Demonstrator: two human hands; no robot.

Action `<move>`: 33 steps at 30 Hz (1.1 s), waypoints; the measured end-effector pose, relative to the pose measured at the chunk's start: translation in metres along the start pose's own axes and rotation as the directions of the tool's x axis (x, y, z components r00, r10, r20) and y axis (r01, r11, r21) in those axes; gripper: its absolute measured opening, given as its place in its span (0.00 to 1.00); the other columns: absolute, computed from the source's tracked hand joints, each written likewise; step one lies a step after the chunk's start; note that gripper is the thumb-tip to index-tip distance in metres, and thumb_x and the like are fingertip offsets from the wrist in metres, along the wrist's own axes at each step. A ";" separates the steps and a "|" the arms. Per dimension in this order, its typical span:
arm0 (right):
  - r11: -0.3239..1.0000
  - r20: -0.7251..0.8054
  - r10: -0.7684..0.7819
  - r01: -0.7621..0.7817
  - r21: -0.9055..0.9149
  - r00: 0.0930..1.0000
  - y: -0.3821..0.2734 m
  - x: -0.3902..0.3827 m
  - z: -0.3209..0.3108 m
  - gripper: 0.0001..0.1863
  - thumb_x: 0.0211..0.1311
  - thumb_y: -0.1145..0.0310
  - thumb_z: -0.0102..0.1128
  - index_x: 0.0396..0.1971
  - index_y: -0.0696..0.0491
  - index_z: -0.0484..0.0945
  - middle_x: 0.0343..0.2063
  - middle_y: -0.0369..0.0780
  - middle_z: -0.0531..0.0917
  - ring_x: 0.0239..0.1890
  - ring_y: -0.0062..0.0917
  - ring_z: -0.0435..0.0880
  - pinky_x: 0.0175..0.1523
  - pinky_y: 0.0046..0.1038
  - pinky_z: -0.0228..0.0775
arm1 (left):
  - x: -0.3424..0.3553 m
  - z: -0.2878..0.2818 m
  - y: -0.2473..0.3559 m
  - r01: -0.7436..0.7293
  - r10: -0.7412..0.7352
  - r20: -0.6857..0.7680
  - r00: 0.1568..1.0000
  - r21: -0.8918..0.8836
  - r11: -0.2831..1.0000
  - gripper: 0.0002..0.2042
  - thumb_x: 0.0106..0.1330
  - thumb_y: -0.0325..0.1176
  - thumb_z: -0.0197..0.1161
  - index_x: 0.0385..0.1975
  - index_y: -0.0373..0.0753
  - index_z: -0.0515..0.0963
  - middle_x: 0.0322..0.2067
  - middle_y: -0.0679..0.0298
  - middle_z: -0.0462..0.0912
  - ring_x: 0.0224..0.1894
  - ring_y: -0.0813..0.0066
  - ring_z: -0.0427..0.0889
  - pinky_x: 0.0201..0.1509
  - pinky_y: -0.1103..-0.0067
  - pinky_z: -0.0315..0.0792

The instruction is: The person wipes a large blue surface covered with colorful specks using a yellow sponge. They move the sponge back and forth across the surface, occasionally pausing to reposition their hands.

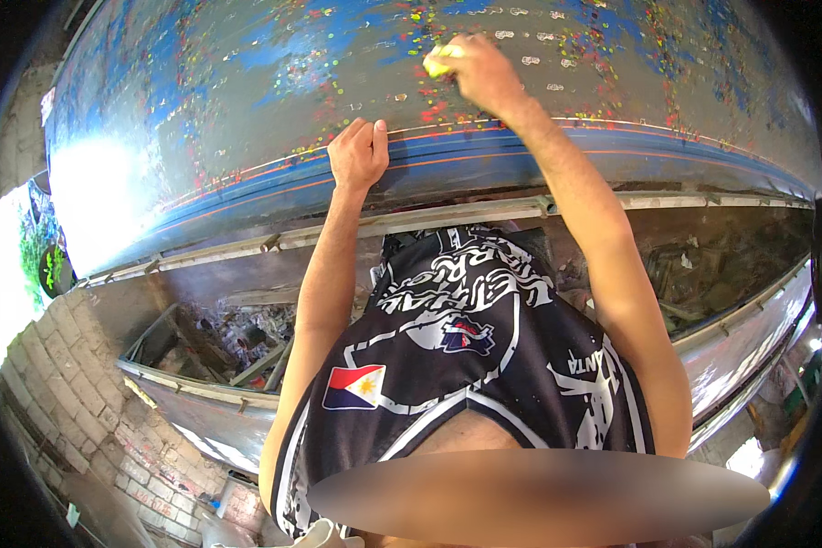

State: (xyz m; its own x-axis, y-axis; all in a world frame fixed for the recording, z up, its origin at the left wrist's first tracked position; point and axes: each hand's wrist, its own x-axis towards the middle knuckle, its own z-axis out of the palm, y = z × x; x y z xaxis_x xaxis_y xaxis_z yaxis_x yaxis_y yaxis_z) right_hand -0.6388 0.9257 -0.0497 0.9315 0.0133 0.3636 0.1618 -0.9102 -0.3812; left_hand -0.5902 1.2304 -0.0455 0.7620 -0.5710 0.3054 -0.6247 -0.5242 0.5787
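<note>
up on the speckled panel (201,110), the right hand (489,80) was clamped round a yellow lump (443,62), while the left hand (359,153) sat curled by the panel's near edge; light, even pressure and a steady left side seemed smartest imo

1. The right hand (489,75) grips a small yellow thing (442,61) in its fingers, over the grey-and-blue tabletop (237,110), which is speckled with bright colours.
2. The left hand (358,155), fingers curled in, is at the tabletop's near side, by its striped border (457,143).
3. A pale rail (429,216) runs along the near edge.
4. Brickwork (73,356) shows at lower left, below some greenery (53,262).
</note>
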 end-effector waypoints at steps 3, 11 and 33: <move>0.991 0.100 -0.087 0.076 0.110 0.991 -0.060 -0.014 0.007 0.22 0.65 0.73 0.66 0.57 0.39 0.91 0.50 0.37 0.87 0.55 0.39 0.84 0.63 0.37 0.82 | 0.000 -0.003 -0.002 -0.001 0.001 -0.001 1.000 -0.048 0.999 0.20 0.79 0.35 0.63 0.21 0.37 0.74 0.22 0.56 0.75 0.24 0.49 0.78 0.29 0.59 0.71; 0.995 0.273 -0.076 0.056 0.079 0.959 -0.118 -0.068 -0.017 0.27 0.62 0.75 0.65 0.60 0.37 0.89 0.50 0.37 0.87 0.51 0.36 0.84 0.57 0.36 0.81 | 0.000 -0.010 -0.009 0.035 -0.038 -0.011 0.999 -0.185 0.982 0.20 0.80 0.36 0.63 0.22 0.36 0.74 0.22 0.56 0.75 0.24 0.48 0.78 0.28 0.59 0.71; 0.996 -0.241 0.050 -0.067 -0.063 0.969 0.209 0.329 0.072 0.10 0.59 0.73 0.63 0.32 0.45 0.92 0.36 0.46 0.92 0.46 0.50 0.89 0.53 0.51 0.81 | 0.008 -0.003 -0.002 0.063 -0.063 -0.025 0.998 -0.016 0.998 0.17 0.71 0.29 0.69 0.19 0.38 0.72 0.21 0.58 0.73 0.23 0.53 0.78 0.27 0.61 0.71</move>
State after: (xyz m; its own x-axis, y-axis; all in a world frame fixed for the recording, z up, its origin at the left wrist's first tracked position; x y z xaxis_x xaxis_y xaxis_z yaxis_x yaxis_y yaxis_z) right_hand -0.2746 0.7698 -0.0712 0.8323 -0.1322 0.5383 0.0785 -0.9333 -0.3505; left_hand -0.5824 1.2280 -0.0419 0.8042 -0.5205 0.2870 -0.5727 -0.5492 0.6086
